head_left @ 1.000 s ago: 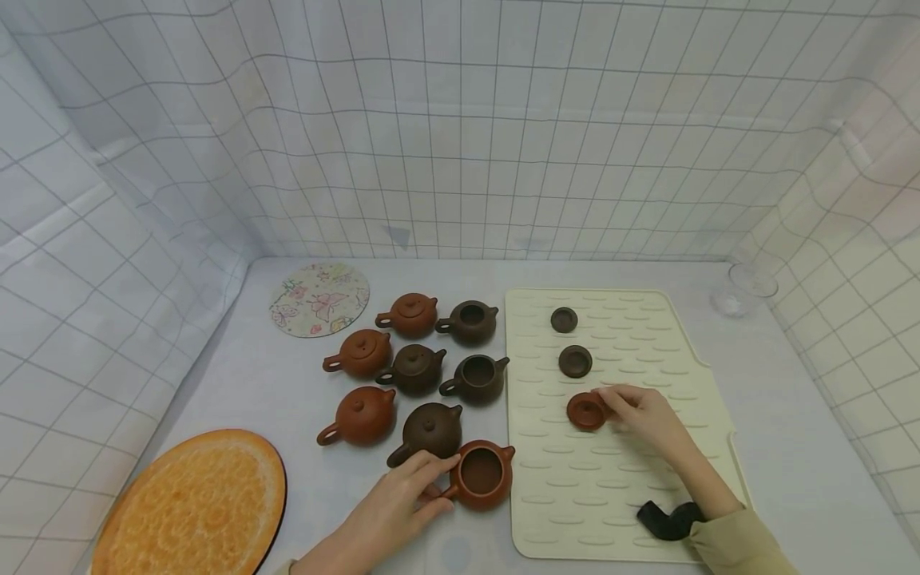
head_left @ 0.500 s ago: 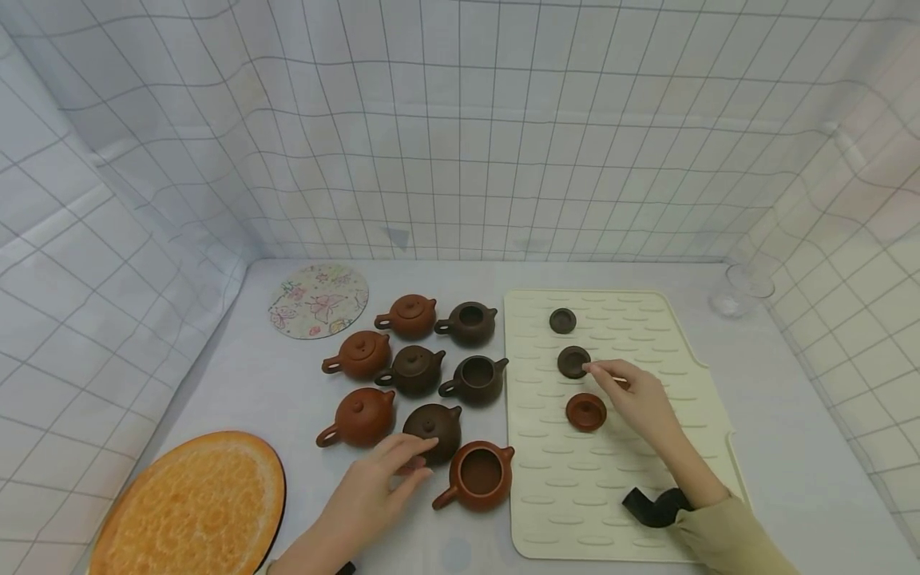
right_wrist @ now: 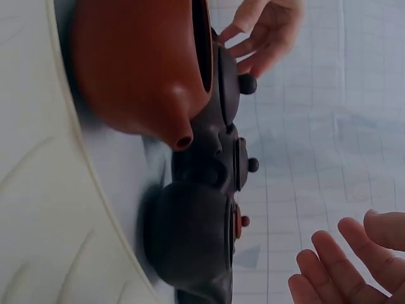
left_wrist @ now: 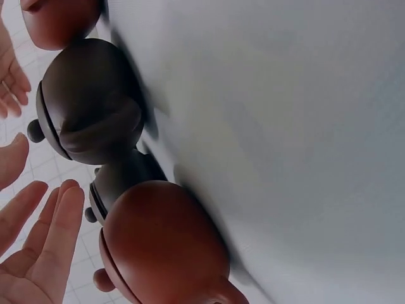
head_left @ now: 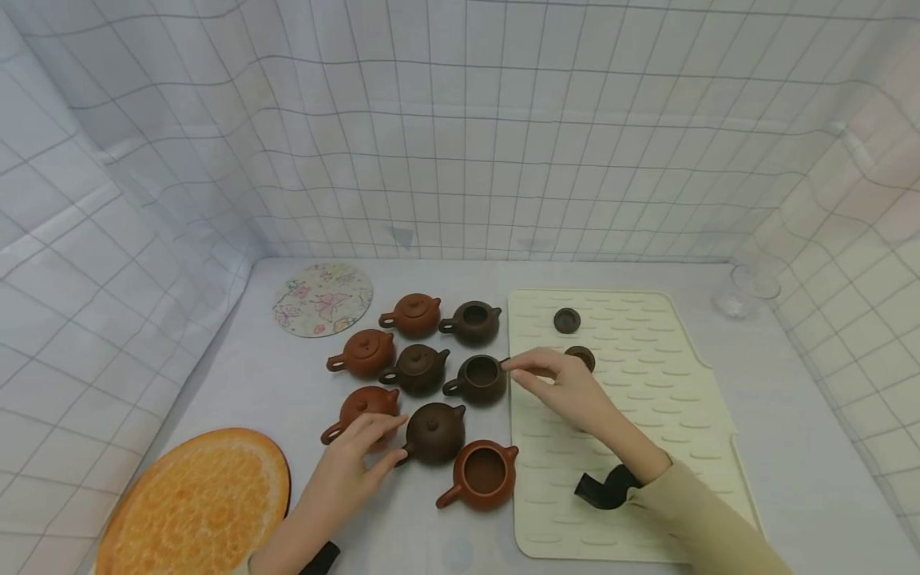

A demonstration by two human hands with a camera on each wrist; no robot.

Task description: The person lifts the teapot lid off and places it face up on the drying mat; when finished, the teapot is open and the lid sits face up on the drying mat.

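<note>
My left hand [head_left: 338, 471] hovers by a lidded red teapot [head_left: 369, 399] and the handle of a lidded dark brown teapot [head_left: 434, 431]. In the left wrist view its fingers [left_wrist: 44, 234] are extended and hold nothing. My right hand [head_left: 571, 391] is near the spout of a lidless dark teapot [head_left: 480, 379], with bare fingers apart from it in the right wrist view. Nearer me stands a lidless red teapot [head_left: 485, 475]. Two dark lids [head_left: 567, 320] lie on the cream mat [head_left: 546, 511], one partly behind my right hand. The red lid is hidden under that hand.
Behind stand more lidded teapots [head_left: 414, 315], red and dark, and another lidless dark teapot [head_left: 472, 323]. A floral round mat [head_left: 323, 299] lies back left, an orange round mat [head_left: 201, 511] front left. A clear glass [head_left: 747, 287] sits back right.
My right hand has moved left from the lids toward the lidless dark teapot, now covering the red lid. My left hand has withdrawn left from the lidless red teapot.
</note>
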